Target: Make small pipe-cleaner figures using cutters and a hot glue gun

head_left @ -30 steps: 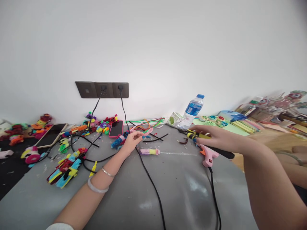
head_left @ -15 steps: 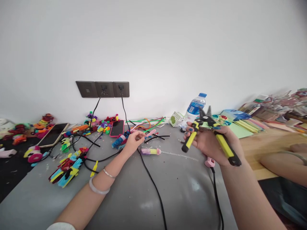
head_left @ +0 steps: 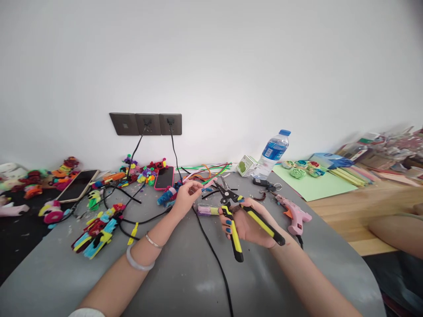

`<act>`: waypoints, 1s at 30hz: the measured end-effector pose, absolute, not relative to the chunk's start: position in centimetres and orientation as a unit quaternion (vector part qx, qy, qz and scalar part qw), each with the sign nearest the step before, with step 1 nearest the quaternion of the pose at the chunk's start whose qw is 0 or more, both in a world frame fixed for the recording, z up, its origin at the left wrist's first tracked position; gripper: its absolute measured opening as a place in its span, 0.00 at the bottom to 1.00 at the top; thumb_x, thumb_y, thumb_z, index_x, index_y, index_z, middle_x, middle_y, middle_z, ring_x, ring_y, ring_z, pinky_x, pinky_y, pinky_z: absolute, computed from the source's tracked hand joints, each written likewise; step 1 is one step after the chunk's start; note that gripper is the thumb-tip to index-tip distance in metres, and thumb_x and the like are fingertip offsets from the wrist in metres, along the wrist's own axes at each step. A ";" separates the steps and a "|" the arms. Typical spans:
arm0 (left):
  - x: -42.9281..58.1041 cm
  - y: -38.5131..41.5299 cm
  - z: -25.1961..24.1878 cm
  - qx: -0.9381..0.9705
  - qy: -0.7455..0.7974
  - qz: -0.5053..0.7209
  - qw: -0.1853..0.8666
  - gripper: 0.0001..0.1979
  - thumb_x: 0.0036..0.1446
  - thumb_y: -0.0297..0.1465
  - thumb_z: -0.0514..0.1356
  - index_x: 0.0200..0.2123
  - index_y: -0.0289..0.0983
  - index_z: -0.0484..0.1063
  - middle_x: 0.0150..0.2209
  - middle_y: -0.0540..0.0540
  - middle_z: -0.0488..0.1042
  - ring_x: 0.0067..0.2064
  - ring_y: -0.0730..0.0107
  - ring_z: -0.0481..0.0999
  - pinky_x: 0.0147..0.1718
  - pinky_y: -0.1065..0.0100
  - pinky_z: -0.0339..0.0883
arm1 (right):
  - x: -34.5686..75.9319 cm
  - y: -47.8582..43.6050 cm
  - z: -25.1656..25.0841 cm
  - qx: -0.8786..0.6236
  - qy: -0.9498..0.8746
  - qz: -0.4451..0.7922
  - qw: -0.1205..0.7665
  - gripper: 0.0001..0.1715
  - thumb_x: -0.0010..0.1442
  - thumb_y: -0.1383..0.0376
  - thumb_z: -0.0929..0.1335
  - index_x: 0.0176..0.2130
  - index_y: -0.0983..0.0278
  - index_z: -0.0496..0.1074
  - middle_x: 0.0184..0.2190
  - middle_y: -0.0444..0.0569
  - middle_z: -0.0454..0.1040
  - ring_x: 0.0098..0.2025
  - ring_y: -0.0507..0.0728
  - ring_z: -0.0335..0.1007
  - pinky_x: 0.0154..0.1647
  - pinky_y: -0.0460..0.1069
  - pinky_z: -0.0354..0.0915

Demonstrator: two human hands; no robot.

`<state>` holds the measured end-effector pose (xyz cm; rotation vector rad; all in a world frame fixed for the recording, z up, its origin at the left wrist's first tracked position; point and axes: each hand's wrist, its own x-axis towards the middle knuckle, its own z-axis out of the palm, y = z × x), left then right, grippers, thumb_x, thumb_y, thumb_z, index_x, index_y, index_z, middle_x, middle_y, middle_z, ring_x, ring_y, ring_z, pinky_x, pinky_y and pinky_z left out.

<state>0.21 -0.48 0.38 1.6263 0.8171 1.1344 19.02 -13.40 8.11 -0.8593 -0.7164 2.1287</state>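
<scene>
Between the thumb and fingers of my left hand (head_left: 187, 193) is a short pink pipe cleaner (head_left: 209, 184), its end pointing right. My right hand (head_left: 253, 222) grips yellow-and-black wire cutters (head_left: 235, 235), handles spread and jaws apart. The jaws are close to the tip of the pink pipe cleaner; I cannot tell whether they touch it. Just below lies a purple-and-yellow pipe-cleaner piece (head_left: 207, 210), partly hidden by my right hand. A blue fuzzy piece (head_left: 167, 197) rests left of my left hand.
A pink glue gun (head_left: 296, 215) and keys (head_left: 269, 185) lie to the right. Behind stand a water bottle (head_left: 272, 154) and a small box (head_left: 245, 166). Black cables (head_left: 211, 251) cross the grey table (head_left: 172, 273). Colourful fuzzy figures (head_left: 95, 231) and phones (head_left: 79, 186) are left. Another person's arm (head_left: 396, 231) is at right.
My right hand has brought the wire cutters leftward, up to the pipe cleaner. My left hand still holds the pipe cleaner. The glue gun and keys have come into fuller view.
</scene>
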 end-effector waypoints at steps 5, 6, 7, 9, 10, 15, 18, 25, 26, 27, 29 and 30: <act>0.2 -0.9 0.8 0.695 0.334 0.451 0.450 0.06 0.53 0.31 0.60 0.33 0.35 0.74 0.29 0.48 0.73 0.30 0.72 0.70 0.28 0.72 0.61 | 19.4 -12.6 8.0 -0.379 -0.316 0.798 0.346 0.24 0.52 0.48 0.58 0.39 0.62 0.66 0.31 0.52 0.68 0.33 0.59 0.65 0.40 0.57 0.66; 0.2 -1.0 1.0 0.703 0.332 0.448 0.442 0.05 0.53 0.30 0.60 0.33 0.35 0.74 0.30 0.47 0.74 0.30 0.71 0.70 0.28 0.72 0.61 | 19.4 -12.5 8.0 -0.383 -0.311 0.797 0.349 0.23 0.52 0.49 0.59 0.39 0.62 0.66 0.31 0.52 0.68 0.32 0.60 0.65 0.40 0.56 0.66; 0.2 -1.1 1.1 0.710 0.330 0.446 0.433 0.05 0.54 0.29 0.59 0.33 0.35 0.74 0.30 0.47 0.74 0.31 0.71 0.71 0.28 0.71 0.61 | 19.4 -12.5 8.0 -0.383 -0.301 0.799 0.353 0.22 0.52 0.50 0.59 0.39 0.62 0.66 0.31 0.52 0.68 0.32 0.59 0.65 0.39 0.56 0.66; 0.1 -1.3 1.3 0.723 0.323 0.446 0.417 0.05 0.55 0.29 0.59 0.33 0.35 0.74 0.31 0.47 0.74 0.31 0.71 0.71 0.28 0.72 0.61 | 19.4 -12.5 8.1 -0.371 -0.276 0.809 0.362 0.20 0.51 0.53 0.59 0.39 0.62 0.66 0.30 0.50 0.67 0.31 0.59 0.64 0.39 0.56 0.66; 0.1 -1.3 1.4 0.729 0.318 0.447 0.410 0.05 0.55 0.29 0.58 0.33 0.35 0.74 0.31 0.47 0.73 0.30 0.71 0.71 0.28 0.72 0.61 | 19.4 -12.5 8.1 -0.362 -0.264 0.817 0.364 0.19 0.51 0.54 0.60 0.39 0.62 0.66 0.29 0.50 0.67 0.30 0.58 0.64 0.38 0.56 0.66; 0.2 -1.5 1.5 0.750 0.308 0.444 0.382 0.05 0.55 0.27 0.57 0.33 0.36 0.73 0.29 0.48 0.72 0.29 0.72 0.70 0.27 0.72 0.60 | 19.1 -12.7 7.7 -0.338 -0.258 0.826 0.371 0.18 0.52 0.55 0.62 0.40 0.63 0.65 0.31 0.51 0.69 0.31 0.57 0.65 0.37 0.54 0.66; 0.3 -1.7 1.6 0.760 0.309 0.435 0.370 0.04 0.55 0.27 0.57 0.33 0.36 0.73 0.29 0.48 0.72 0.29 0.72 0.71 0.27 0.72 0.61 | 19.0 -12.7 7.0 -0.354 -0.275 0.813 0.373 0.18 0.52 0.55 0.66 0.40 0.63 0.66 0.31 0.50 0.71 0.32 0.57 0.67 0.37 0.52 0.65; 0.4 -1.9 1.6 0.766 0.309 0.441 0.351 0.04 0.54 0.26 0.58 0.33 0.37 0.73 0.30 0.49 0.73 0.28 0.73 0.71 0.27 0.72 0.61 | 19.3 -12.8 6.2 -0.380 -0.313 0.782 0.382 0.19 0.53 0.52 0.69 0.38 0.62 0.68 0.30 0.48 0.71 0.32 0.57 0.69 0.39 0.53 0.66; 0.3 -1.9 1.6 0.765 0.311 0.443 0.349 0.04 0.54 0.26 0.58 0.33 0.37 0.73 0.30 0.49 0.73 0.28 0.74 0.70 0.26 0.72 0.61 | 19.4 -12.8 6.1 -0.380 -0.319 0.781 0.380 0.19 0.53 0.52 0.70 0.38 0.63 0.68 0.29 0.47 0.70 0.31 0.56 0.68 0.38 0.53 0.67; 0.3 -1.8 1.6 0.764 0.313 0.445 0.347 0.04 0.54 0.26 0.58 0.33 0.37 0.73 0.29 0.49 0.74 0.27 0.74 0.70 0.26 0.72 0.61 | 19.4 -12.8 6.1 -0.381 -0.326 0.778 0.378 0.19 0.53 0.51 0.70 0.37 0.63 0.68 0.28 0.47 0.69 0.30 0.56 0.68 0.36 0.52 0.67; 0.3 -1.8 1.6 0.761 0.318 0.448 0.345 0.04 0.53 0.26 0.58 0.33 0.37 0.73 0.28 0.49 0.74 0.27 0.74 0.69 0.26 0.72 0.60 | 19.4 -12.8 6.0 -0.389 -0.342 0.768 0.377 0.20 0.53 0.50 0.70 0.36 0.63 0.68 0.27 0.46 0.69 0.28 0.54 0.67 0.33 0.51 0.66; 0.3 -1.7 1.6 0.760 0.320 0.449 0.344 0.04 0.53 0.26 0.59 0.33 0.37 0.73 0.27 0.49 0.73 0.27 0.74 0.69 0.25 0.73 0.60 | 19.3 -12.8 6.0 -0.395 -0.349 0.760 0.380 0.20 0.53 0.50 0.70 0.35 0.63 0.68 0.26 0.46 0.69 0.27 0.54 0.66 0.32 0.51 0.66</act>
